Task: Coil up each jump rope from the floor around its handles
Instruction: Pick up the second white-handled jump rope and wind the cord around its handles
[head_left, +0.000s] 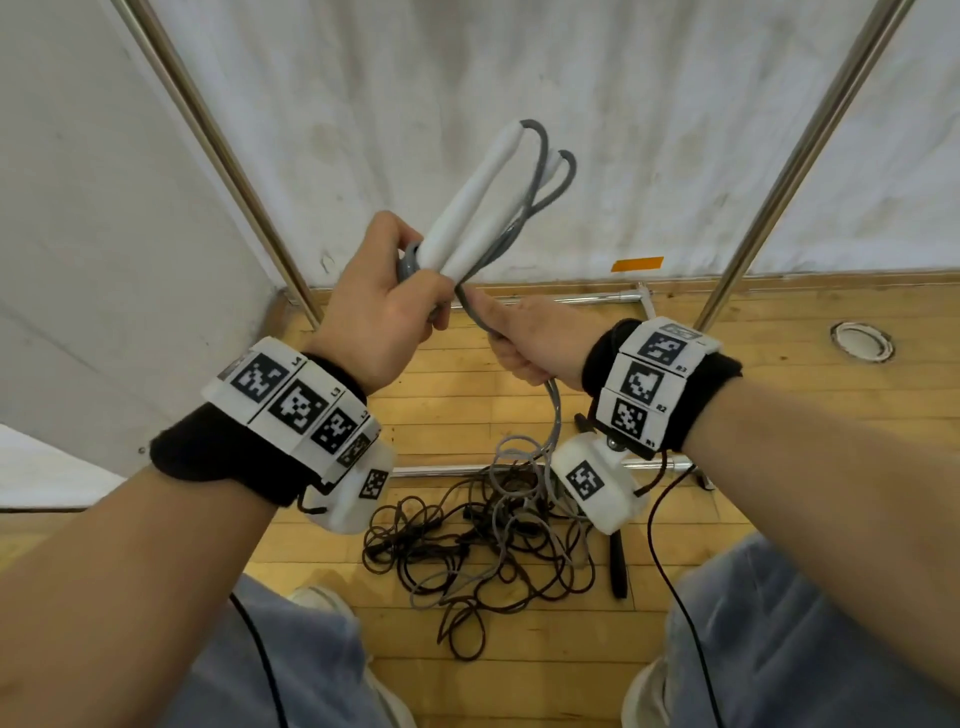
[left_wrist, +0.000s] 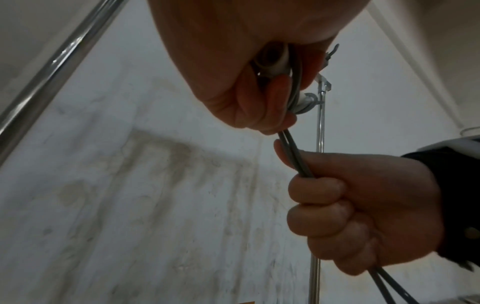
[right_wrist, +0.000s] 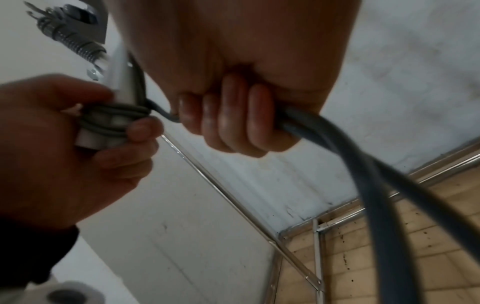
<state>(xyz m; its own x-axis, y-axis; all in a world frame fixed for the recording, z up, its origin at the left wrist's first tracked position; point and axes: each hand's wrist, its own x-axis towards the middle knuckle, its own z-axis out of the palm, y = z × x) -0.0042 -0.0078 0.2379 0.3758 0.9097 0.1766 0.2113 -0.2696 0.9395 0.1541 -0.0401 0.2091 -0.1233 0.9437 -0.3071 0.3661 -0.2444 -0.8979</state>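
From the head camera, the left hand is wrapped around the lower ends of two white handles, held side by side and pointing up and away toward the white wall. The grey rope leaves the handle tips, loops back down and crosses to the right hand, whose fingers are closed around it just beside the left hand. From there the rope drops to the wooden floor, where it lies mixed into a tangle with a dark rope. A black handle lies at the tangle's right edge.

From the left wrist, the left hand clasps the handle ends; two grey rope strands run from it into the right fist.

From the right wrist, several turns of grey rope circle the handles in the left hand, while the right hand grips the doubled rope.
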